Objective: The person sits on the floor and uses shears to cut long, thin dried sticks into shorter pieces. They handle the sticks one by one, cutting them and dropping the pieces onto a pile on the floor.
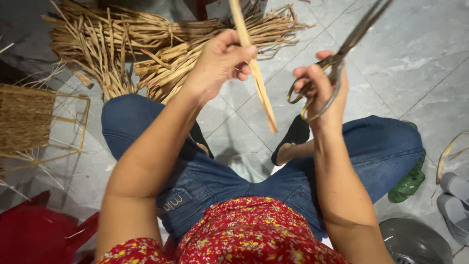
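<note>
Gripping firmly, my left hand [220, 61] is pinching a pale flat reed strip [254, 68] at twelve o'clock; my right hand [320, 88] is closing around grey metal scissors [342, 54]. I'm judging the blades, wavering close, could nick fingers.

Taking the seated person's lap as the landmark: the left hand [221, 61] is raised above the left knee, pinching a flat tan reed strip [254, 68] that slants down between the knees. The right hand [320, 90] is above the right knee, its fingers through long metal scissors [337, 58], just right of the strip. Bundles of dried tan reed [141, 46] lie on the grey tiled floor [415, 58] beyond the left knee. A half-woven reed basket on a wire frame [29, 120] stands left of the lap.
</note>
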